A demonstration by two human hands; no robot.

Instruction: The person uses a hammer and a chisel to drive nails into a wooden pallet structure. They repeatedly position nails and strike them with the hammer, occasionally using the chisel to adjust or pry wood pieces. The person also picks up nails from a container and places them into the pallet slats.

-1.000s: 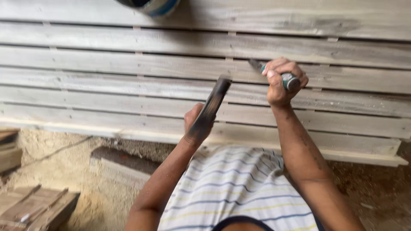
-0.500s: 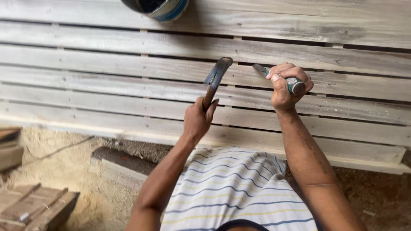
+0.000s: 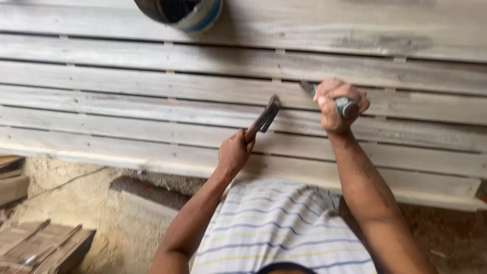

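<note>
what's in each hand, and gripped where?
Left hand holds a hammer by the lower end of its handle. Right hand is fisted round the green handle of a chisel, blade on the slats.

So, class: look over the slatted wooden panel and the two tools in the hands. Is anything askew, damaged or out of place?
Nothing is plainly broken. The slatted panel is grey, stained and weathered, but its boards run even. The left hand holds a hammer; the right hand holds a green-handled chisel at a gap between boards. A round container sits at the top edge, cut off by the frame.
</note>
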